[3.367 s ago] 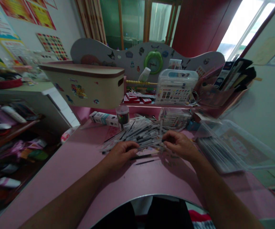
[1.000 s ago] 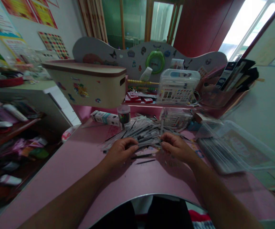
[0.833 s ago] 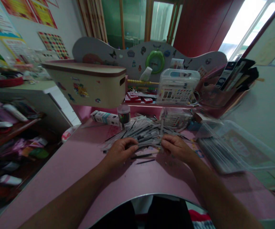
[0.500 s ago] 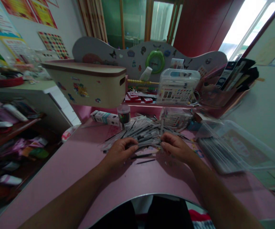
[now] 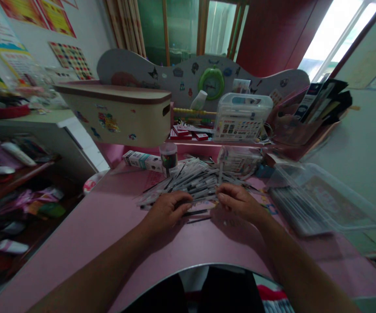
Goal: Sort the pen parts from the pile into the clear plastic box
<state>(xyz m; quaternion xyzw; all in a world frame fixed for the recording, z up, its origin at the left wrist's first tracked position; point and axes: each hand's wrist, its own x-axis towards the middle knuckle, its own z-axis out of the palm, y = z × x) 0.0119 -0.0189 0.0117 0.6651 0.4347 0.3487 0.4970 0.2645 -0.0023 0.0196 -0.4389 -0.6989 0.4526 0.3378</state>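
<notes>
A loose heap of slim grey and translucent pens (image 5: 194, 176), some dark-tipped, lies on the pink desk in front of me. My left hand (image 5: 170, 211) rests at the heap's near left edge, fingers curved and thumb apart from them; I make out nothing held between. My right hand (image 5: 235, 200) is closed in a pinch at the heap's right side. From its fingertips a pale slim pen (image 5: 220, 173) stands upright. Between the hands a dark pen (image 5: 197, 212) lies close to my left thumb, and a thinner dark stick (image 5: 198, 220) lies just nearer to me.
Behind the heap stand a clear cup (image 5: 169, 157), a long printed box (image 5: 142, 161) and a clear pack (image 5: 240, 160). At right, a transparent bin (image 5: 347, 221) sits near dark packed sticks (image 5: 297, 211). A lidded cream box (image 5: 119, 119) and a plastic case (image 5: 243, 117) occupy the shelf.
My left hand has shifted slightly right, and its thumb and forefinger look further apart. My right hand has moved a little left, still pinched. The heap looks the same.
</notes>
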